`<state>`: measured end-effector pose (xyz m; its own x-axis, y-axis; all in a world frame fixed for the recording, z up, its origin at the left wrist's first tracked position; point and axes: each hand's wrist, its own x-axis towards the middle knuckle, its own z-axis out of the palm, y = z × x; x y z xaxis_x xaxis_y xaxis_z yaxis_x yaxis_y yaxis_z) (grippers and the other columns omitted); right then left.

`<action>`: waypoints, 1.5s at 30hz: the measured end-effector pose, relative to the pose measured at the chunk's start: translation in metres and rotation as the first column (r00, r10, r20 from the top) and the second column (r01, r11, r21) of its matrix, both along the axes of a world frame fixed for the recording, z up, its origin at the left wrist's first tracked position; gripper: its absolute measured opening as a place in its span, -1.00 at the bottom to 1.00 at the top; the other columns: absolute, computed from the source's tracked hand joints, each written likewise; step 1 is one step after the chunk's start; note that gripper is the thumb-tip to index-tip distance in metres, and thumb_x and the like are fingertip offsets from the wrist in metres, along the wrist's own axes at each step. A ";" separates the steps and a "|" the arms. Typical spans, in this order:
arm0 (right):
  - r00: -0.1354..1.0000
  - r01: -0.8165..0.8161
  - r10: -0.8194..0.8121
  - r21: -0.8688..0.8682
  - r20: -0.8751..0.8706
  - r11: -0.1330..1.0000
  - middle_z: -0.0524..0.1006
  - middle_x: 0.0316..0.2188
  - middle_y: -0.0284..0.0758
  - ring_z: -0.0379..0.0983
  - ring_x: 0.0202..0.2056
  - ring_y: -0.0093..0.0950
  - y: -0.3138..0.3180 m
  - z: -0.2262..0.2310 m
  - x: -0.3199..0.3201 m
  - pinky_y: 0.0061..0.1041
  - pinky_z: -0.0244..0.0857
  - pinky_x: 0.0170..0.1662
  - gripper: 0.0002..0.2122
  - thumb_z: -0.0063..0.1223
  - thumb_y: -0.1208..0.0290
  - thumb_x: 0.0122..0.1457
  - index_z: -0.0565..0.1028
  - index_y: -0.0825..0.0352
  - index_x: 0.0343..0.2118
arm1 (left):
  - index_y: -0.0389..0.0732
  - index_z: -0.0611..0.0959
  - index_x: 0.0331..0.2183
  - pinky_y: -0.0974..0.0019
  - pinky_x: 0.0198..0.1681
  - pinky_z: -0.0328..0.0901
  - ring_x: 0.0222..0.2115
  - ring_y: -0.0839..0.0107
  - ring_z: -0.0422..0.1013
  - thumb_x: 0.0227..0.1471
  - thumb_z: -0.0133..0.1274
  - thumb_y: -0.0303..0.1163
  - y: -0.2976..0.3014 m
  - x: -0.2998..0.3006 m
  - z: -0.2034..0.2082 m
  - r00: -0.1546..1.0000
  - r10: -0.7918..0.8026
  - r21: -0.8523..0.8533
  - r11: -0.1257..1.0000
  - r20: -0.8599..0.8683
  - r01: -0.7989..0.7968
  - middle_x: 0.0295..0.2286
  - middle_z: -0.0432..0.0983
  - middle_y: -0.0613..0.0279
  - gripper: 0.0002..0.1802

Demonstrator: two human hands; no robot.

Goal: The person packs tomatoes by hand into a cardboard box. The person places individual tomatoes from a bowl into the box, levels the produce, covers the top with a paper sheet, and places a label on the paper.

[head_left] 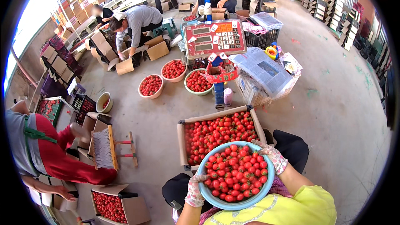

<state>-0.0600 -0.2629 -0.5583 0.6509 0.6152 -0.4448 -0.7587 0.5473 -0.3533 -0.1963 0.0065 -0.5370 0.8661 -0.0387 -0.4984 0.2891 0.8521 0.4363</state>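
Note:
A light blue basin (234, 205) heaped with cherry tomatoes (236, 173) is held level in front of my body. My left hand (195, 190), in a patterned glove, grips its left rim. On the upper right rim my right hand (273, 156), in a matching glove, is closed with the thumb toward the tomatoes. Just beyond the basin stands a cardboard-lined crate (182, 143), full of more red cherry tomatoes (219, 130). The basin covers the crate's near right part.
A digital scale (214, 38) stands behind the crate, beside a white basket (250, 93) topped with newspaper. Three tomato-filled basins (151, 86) sit on the floor. A wooden stool (104, 148) is at left by a person in red trousers (58, 154). Other people work farther back.

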 end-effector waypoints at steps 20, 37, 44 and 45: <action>0.997 -0.034 0.034 0.005 -0.070 0.999 0.44 -0.05 -0.19 0.51 -0.23 -0.43 0.003 -0.033 -0.006 -0.53 0.45 -0.12 -0.39 -0.12 0.74 0.04 0.09 0.32 0.22 | -0.36 0.38 0.04 0.09 0.05 0.31 -0.11 0.09 0.43 -0.13 -0.15 -0.51 0.013 0.001 -0.012 0.971 0.054 0.098 0.995 -0.232 -0.032 -0.09 0.44 -0.07 -0.41; 0.998 0.053 -0.051 -0.093 0.027 0.994 0.41 0.03 -0.10 0.48 -0.06 -0.33 0.027 -0.039 0.006 -0.35 0.42 0.01 -0.48 -0.21 0.79 0.07 0.22 0.38 0.15 | -0.32 0.35 0.09 0.11 0.14 0.21 -0.01 0.10 0.34 -0.11 -0.15 -0.46 0.035 0.022 -0.043 0.995 0.023 0.071 0.997 -0.099 -0.016 -0.01 0.38 -0.03 -0.37; 0.999 0.031 -0.027 -0.118 0.036 0.993 0.42 0.02 -0.12 0.45 -0.03 -0.29 0.028 -0.014 0.002 -0.32 0.40 0.04 -0.50 -0.13 0.79 0.06 0.25 0.37 0.12 | -0.32 0.36 0.08 -0.02 0.15 0.20 -0.01 0.00 0.35 -0.16 -0.16 -0.47 0.030 0.021 -0.026 0.993 0.035 0.001 0.999 -0.116 -0.035 -0.01 0.38 -0.09 -0.35; 0.999 0.044 -0.042 -0.084 0.023 0.995 0.42 0.03 -0.12 0.45 -0.03 -0.26 0.023 -0.021 0.002 -0.29 0.40 0.04 -0.48 -0.11 0.79 0.04 0.24 0.37 0.12 | -0.30 0.37 0.07 0.00 0.14 0.22 -0.02 0.03 0.36 -0.16 -0.15 -0.50 0.031 0.022 -0.024 0.990 0.021 -0.014 1.000 -0.136 -0.023 -0.03 0.39 -0.05 -0.37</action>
